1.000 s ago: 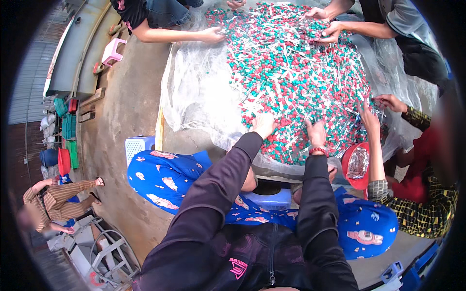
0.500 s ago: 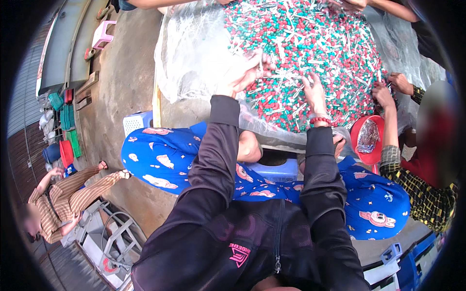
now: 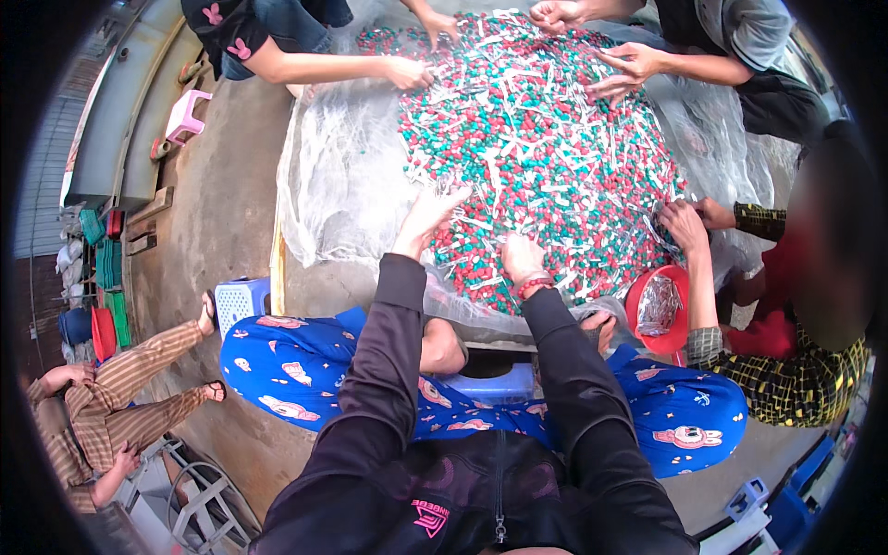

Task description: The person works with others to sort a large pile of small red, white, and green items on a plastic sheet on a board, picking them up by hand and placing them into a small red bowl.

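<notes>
Floor side: concrete floor runs along the left, with a pink stool farther up and a blue stool close to the table edge.
Sheet margin: see-through plastic sheet spreads left of the pile, giving sideways room beside the left hand.
Crowded side: on the right, a red bowl holding silvery pieces sits just beside the pile, and one co-worker's hand works near another hand at its border.
Pile: small red and green pieces mixed with whitish strips, heaped on the sheet across the middle of the table, in front of both of the wearer's hands.
Far end: more co-workers reach in, one hand from the upper left, another with fingers spread from the upper right.
Lower left: a person in striped clothes, well apart from the table.
Left fingers: stretched forward, partly apart, at the pile's left border; whether they pinch a piece cannot be told.
Right fingers: the right hand, beaded bracelet at its wrist, curls them down at the pile's near part; their tips and any grip are hidden.
</notes>
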Demonstrator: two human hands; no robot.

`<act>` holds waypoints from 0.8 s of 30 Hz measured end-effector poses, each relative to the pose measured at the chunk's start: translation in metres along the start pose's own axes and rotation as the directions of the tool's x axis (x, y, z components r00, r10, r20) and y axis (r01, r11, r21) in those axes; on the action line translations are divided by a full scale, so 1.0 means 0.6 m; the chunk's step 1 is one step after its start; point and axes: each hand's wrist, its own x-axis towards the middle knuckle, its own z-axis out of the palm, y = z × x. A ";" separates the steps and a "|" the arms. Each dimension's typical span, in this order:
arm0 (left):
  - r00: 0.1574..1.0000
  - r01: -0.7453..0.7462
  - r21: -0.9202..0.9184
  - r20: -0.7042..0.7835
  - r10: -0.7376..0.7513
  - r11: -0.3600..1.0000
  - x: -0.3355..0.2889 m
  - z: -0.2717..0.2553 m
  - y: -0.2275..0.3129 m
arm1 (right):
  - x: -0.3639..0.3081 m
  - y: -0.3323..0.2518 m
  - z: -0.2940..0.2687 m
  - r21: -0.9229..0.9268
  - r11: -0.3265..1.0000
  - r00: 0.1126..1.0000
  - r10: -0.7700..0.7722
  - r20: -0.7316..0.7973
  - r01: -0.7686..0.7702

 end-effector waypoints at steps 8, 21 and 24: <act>0.971 -0.023 0.956 -0.048 0.235 0.292 0.046 0.066 -0.197 | -0.025 0.106 -0.082 0.962 0.233 0.989 0.021 0.144 -0.145; 0.998 -0.059 0.724 0.047 0.037 0.687 0.062 -0.058 -0.173 | -0.050 0.029 -0.205 0.838 -0.546 0.930 -0.310 -0.199 -0.003; 0.985 0.055 0.911 -0.117 0.127 0.410 0.034 -0.091 -0.185 | -0.029 0.030 -0.170 0.850 -0.519 0.930 -0.350 -0.110 -0.094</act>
